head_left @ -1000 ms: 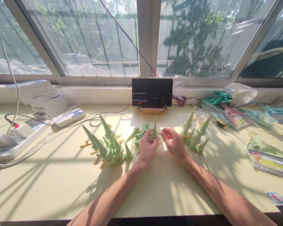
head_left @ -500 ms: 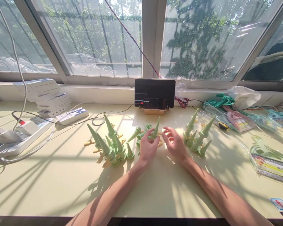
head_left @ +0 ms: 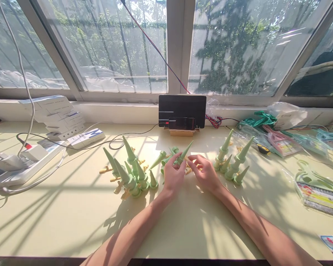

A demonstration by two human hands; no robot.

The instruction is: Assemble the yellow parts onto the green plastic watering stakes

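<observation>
My left hand (head_left: 174, 173) is closed around a pale green plastic watering spike (head_left: 186, 150), whose pointed tip leans up and to the right. Just beside it, my right hand (head_left: 205, 173) pinches a small yellow valve piece (head_left: 186, 159) at the spike's side. Fingers partly hide where the valve and spike meet. Loose green parts, among them a lying cone (head_left: 157, 160), are behind my left hand. Left of it stands a cluster of green spikes (head_left: 131, 181) with yellow valves. Another group of upright spikes (head_left: 235, 166) is right of my right hand.
A tablet (head_left: 182, 105) with a phone (head_left: 182, 123) before it stands by the window. White boxes (head_left: 63, 116) and a power strip (head_left: 41, 160) with cables lie left. Bagged goods (head_left: 283, 142), a yellow-black tool (head_left: 263, 149) and a green packaged item (head_left: 319, 188) lie right.
The held spike has tipped from upright toward the right. My right hand has moved in until its fingertips meet the spike's side. Another person's hand, briefly at the left edge, is out of view.
</observation>
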